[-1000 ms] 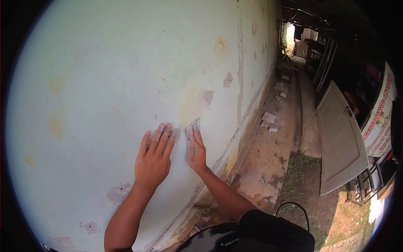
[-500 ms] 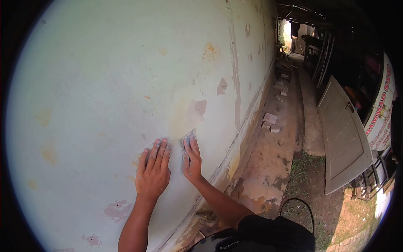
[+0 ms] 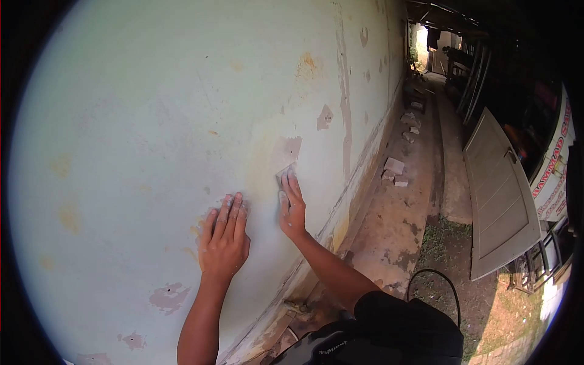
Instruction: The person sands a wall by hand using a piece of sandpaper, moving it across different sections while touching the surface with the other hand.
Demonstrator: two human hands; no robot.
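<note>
A pale green wall with stains and bare patches fills the left and middle of the view. My left hand rests flat against it, fingers extended and flecked with white, holding nothing. To its right, my right hand presses a small flat grey sheet, perhaps sandpaper, to the wall under its fingers. Most of that sheet is hidden by the hand, so its exact kind cannot be made out. Just above it is a greyish bare patch with a small dark hole.
A worn concrete walkway runs along the wall's foot, with broken white chunks on it. On the right leans a pale door panel. A lettered banner and stacked frames are beyond it.
My right hand has slid up and slightly right along the wall with the grey sheet, closer to the bare patch. My left hand stays in nearly the same spot.
</note>
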